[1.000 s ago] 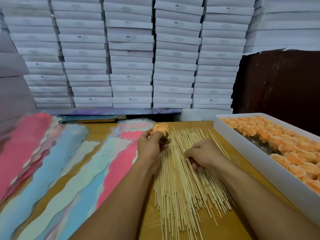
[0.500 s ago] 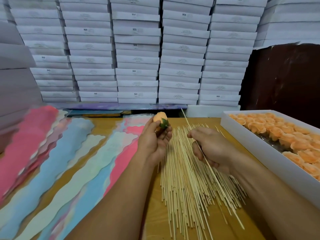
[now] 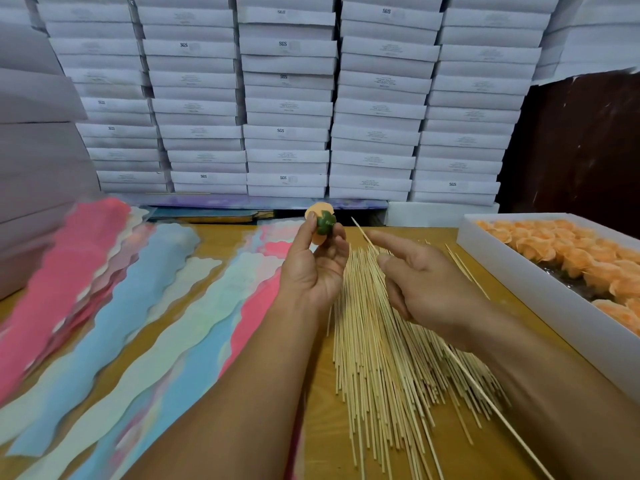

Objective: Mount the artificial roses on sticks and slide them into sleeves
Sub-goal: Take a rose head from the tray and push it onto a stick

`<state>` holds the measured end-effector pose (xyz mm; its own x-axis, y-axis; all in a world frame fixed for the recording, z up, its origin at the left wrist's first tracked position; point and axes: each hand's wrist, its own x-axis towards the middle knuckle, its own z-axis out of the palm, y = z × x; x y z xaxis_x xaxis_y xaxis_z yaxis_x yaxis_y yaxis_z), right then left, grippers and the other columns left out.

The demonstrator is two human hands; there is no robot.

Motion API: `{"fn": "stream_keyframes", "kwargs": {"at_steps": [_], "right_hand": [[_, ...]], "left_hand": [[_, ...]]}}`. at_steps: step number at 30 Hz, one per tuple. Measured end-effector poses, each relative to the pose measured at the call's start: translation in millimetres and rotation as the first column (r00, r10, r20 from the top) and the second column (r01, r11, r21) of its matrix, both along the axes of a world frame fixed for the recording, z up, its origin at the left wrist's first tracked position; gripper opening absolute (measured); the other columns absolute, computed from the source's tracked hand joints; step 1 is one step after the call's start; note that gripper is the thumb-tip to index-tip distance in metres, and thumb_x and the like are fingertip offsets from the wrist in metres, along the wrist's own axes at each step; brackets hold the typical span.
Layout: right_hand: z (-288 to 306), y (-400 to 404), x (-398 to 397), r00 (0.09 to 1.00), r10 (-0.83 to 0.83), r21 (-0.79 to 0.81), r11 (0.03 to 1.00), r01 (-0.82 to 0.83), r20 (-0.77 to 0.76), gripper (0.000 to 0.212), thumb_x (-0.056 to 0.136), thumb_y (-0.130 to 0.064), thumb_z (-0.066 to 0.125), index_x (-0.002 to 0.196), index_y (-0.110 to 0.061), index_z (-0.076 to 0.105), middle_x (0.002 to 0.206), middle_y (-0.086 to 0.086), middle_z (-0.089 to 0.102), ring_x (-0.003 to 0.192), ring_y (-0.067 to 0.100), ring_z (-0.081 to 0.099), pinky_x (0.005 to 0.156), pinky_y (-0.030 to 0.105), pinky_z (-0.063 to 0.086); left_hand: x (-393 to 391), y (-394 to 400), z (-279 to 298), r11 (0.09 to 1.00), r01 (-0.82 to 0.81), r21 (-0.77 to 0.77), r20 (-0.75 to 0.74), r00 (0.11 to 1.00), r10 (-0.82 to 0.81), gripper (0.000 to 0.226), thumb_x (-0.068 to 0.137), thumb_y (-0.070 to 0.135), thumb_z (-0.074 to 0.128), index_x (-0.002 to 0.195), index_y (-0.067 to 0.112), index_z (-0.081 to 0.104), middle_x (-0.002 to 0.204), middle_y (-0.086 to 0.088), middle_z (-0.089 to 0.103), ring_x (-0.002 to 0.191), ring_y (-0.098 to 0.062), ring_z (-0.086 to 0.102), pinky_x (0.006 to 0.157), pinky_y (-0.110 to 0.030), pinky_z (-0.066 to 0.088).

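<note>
Looking down at the worktop [image 3: 221, 237], we see our left hand [image 3: 313, 271] raised above it, its fingers [image 3: 337, 242] and thumb curled round an orange artificial rose [image 3: 320, 221] and pinching it, with the green base turned toward us. Our right hand [image 3: 426, 289] sits just beside it, to the right, gripping a single stick [image 3: 363, 234]: the index finger lies stretched along the shaft toward the tip while the other fingers curl round it, and the long end runs out under the wrist toward the lower right. The stick's tip points at the rose, close to it but apart. Beneath both hands lies a loose pile of sticks [image 3: 388, 358], fanned out on the wood. Left of the pile, the sleeves [image 3: 138, 306] lie in overlapping rows of pink, blue and pale green with wavy edges. At the right edge stands a white box [image 3: 512, 268] filled with more orange roses [image 3: 561, 251]. Behind the worktop, stacks of flat white cartons [image 3: 287, 109] rise against the wall.
</note>
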<state>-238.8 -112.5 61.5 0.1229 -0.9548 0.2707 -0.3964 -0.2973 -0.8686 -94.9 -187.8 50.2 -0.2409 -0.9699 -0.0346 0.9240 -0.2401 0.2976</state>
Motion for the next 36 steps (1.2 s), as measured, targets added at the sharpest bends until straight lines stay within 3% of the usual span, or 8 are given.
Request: {"fn": "stream_keyframes", "kwargs": {"at_steps": [3, 8, 11, 16, 24, 29, 34, 36], "right_hand": [[2.0, 3.5, 2.8, 0.997, 0.048, -0.056, 0.997, -0.052, -0.062, 0.046, 0.107, -0.02, 0.043, 0.145, -0.046, 0.043, 0.042, -0.003, 0.048, 0.038, 0.005, 0.044, 0.042, 0.019, 0.039], [2.2, 8.2, 8.4, 0.987, 0.07, -0.109, 0.99, -0.086, -0.148, 0.052, 0.106, -0.018, 0.043, 0.134, -0.061, 0.037, 0.043, -0.002, 0.051, 0.038, 0.005, 0.047, 0.043, 0.02, 0.046], [2.5, 7.5, 8.1, 0.985, 0.052, -0.115, 0.991, -0.072, -0.164, 0.053, 0.106, -0.018, 0.043, 0.135, -0.061, 0.036, 0.043, -0.002, 0.051, 0.039, 0.006, 0.048, 0.046, 0.024, 0.047], [2.4, 6.7, 5.5, 0.985, 0.042, -0.108, 0.992, -0.061, -0.169, 0.051, 0.106, -0.02, 0.043, 0.144, -0.054, 0.037, 0.043, -0.002, 0.052, 0.038, 0.004, 0.047, 0.043, 0.02, 0.045], [3.1, 7.1, 6.5, 0.977, 0.029, -0.085, 0.995, -0.048, -0.213, 0.05, 0.106, -0.022, 0.042, 0.146, -0.051, 0.039, 0.044, 0.0, 0.053, 0.041, 0.009, 0.049, 0.054, 0.039, 0.052], [3.2, 7.5, 5.7, 0.978, 0.021, -0.094, 0.995, -0.042, -0.208, 0.05, 0.106, -0.022, 0.042, 0.148, -0.05, 0.039, 0.045, 0.0, 0.053, 0.041, 0.009, 0.049, 0.049, 0.029, 0.048], [3.4, 7.5, 6.0, 0.978, 0.023, -0.079, 0.996, -0.04, -0.206, 0.05, 0.106, -0.021, 0.042, 0.147, -0.049, 0.039, 0.044, -0.001, 0.052, 0.041, 0.009, 0.049, 0.051, 0.032, 0.049], [2.9, 7.5, 6.0, 0.98, 0.024, -0.077, 0.996, -0.04, -0.196, 0.051, 0.106, -0.019, 0.042, 0.147, -0.049, 0.04, 0.043, 0.0, 0.052, 0.04, 0.007, 0.049, 0.048, 0.027, 0.047]], "left_hand": [[0.4, 0.8, 1.1, 1.0, -0.007, -0.005, -0.017, 1.0, 0.007, 0.022, 0.092, 0.015, 0.067, 0.095, -0.005, 0.061, 0.071, -0.018, 0.067, 0.059, -0.019, 0.067, 0.051, -0.022, 0.056], [-0.9, 0.7, 1.1, 0.998, -0.059, -0.031, 0.004, 0.998, 0.059, 0.027, 0.088, 0.011, 0.069, 0.108, -0.004, 0.059, 0.085, -0.018, 0.065, 0.063, -0.02, 0.068, 0.058, -0.022, 0.058], [-1.8, 0.0, 1.1, 0.997, -0.06, -0.039, 0.014, 0.998, 0.06, 0.026, 0.089, 0.011, 0.069, 0.108, -0.003, 0.059, 0.086, -0.017, 0.065, 0.062, -0.02, 0.068, 0.057, -0.021, 0.058], [-2.0, 0.5, 0.4, 0.997, -0.052, -0.054, 0.033, 0.998, 0.054, 0.022, 0.09, 0.012, 0.068, 0.106, -0.001, 0.059, 0.084, -0.017, 0.065, 0.062, -0.019, 0.069, 0.053, -0.02, 0.058], [-2.3, 0.4, 1.1, 0.998, -0.04, -0.057, 0.046, 0.998, 0.043, 0.02, 0.091, 0.013, 0.068, 0.101, -0.002, 0.06, 0.082, -0.015, 0.064, 0.061, -0.018, 0.068, 0.05, -0.02, 0.056], [-2.1, 0.8, 1.1, 0.997, -0.042, -0.06, 0.042, 0.998, 0.044, 0.021, 0.09, 0.012, 0.069, 0.102, -0.003, 0.06, 0.079, -0.016, 0.066, 0.061, -0.018, 0.068, 0.05, -0.02, 0.056], [-2.4, 0.4, 0.2, 0.997, -0.057, -0.059, 0.042, 0.997, 0.06, 0.035, 0.088, 0.011, 0.07, 0.117, -0.001, 0.056, 0.082, -0.017, 0.065, 0.06, -0.019, 0.069, 0.051, -0.02, 0.056], [-2.8, -0.2, 0.0, 0.996, -0.064, -0.058, 0.044, 0.997, 0.066, 0.037, 0.088, 0.011, 0.07, 0.119, 0.0, 0.055, 0.083, -0.017, 0.065, 0.06, -0.019, 0.068, 0.051, -0.02, 0.056]]}}
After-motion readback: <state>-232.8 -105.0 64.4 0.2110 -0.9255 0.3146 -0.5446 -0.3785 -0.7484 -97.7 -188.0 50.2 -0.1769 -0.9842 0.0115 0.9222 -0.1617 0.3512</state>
